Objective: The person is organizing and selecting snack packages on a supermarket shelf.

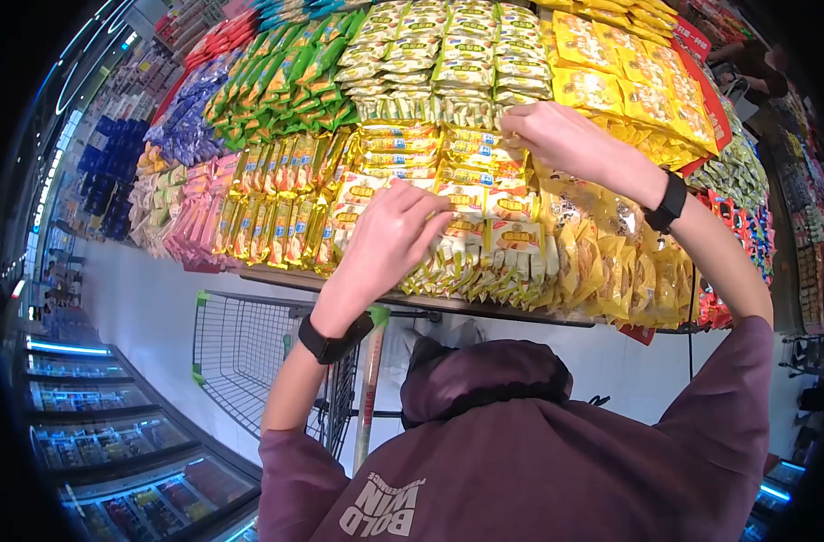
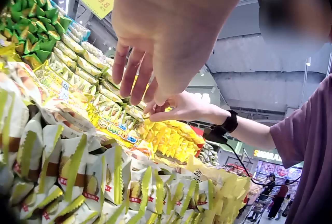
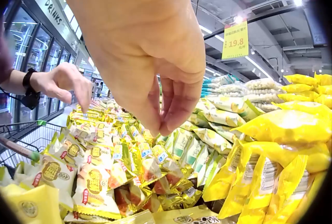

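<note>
My left hand [image 1: 387, 237] hovers over white snack packets [image 1: 511, 237] with its fingers loosely bent. Seen in the left wrist view, the left hand [image 2: 150, 63] has nothing in its fingers. My right hand [image 1: 570, 143] reaches further back, where gold packets [image 1: 471, 149] meet green-and-white packets [image 1: 466, 72]. In the right wrist view the right hand [image 3: 155, 78] points down, its thumb and fingertips drawn together right at the gold packets [image 3: 148, 164]. I cannot tell whether a packet edge is between those fingertips.
Yellow bags [image 1: 602, 68] are stacked at back right, with clear-and-yellow packets [image 1: 602, 257] in front. Green packets [image 1: 290, 81] and pink packets [image 1: 204, 203] lie to the left. A shopping cart [image 1: 240, 348] stands below the display's front edge. A price sign [image 3: 236, 39] hangs above.
</note>
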The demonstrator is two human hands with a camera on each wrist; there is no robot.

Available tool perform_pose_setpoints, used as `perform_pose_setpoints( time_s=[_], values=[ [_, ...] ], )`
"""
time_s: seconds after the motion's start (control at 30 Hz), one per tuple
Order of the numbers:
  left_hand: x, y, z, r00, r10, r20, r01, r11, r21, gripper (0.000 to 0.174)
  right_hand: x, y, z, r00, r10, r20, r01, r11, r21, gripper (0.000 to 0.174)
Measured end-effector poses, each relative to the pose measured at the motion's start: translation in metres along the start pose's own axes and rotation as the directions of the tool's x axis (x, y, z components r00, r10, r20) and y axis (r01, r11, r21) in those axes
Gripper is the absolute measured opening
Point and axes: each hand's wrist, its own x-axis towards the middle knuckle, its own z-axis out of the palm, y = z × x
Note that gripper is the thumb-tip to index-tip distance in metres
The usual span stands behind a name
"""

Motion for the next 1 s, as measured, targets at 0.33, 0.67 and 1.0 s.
perform_pose_setpoints(
  time_s=[0.33,0.67,1.0],
  values=[
    [-0.115,0.066,-0.013,0.990,-0.116,0.079,0.128,0.977,-0.170,0.023,0.024,-0.071,-0.036,0.993,-0.096,0.068,0.096,0.995,-0.003,0.018],
    [-0.208,0.059,-0.055,0.914,-0.403,-0.054,0.389,0.905,-0.175,0.025,0.150,-0.223,0.031,0.794,-0.582,0.177,0.567,0.813,0.130,0.013],
    [-0.418,0.026,-0.071,0.358,-0.915,0.187,0.884,0.397,0.247,0.016,0.252,-0.427,0.260,0.454,-0.799,0.394,0.741,0.584,0.331,0.011]
  ],
)
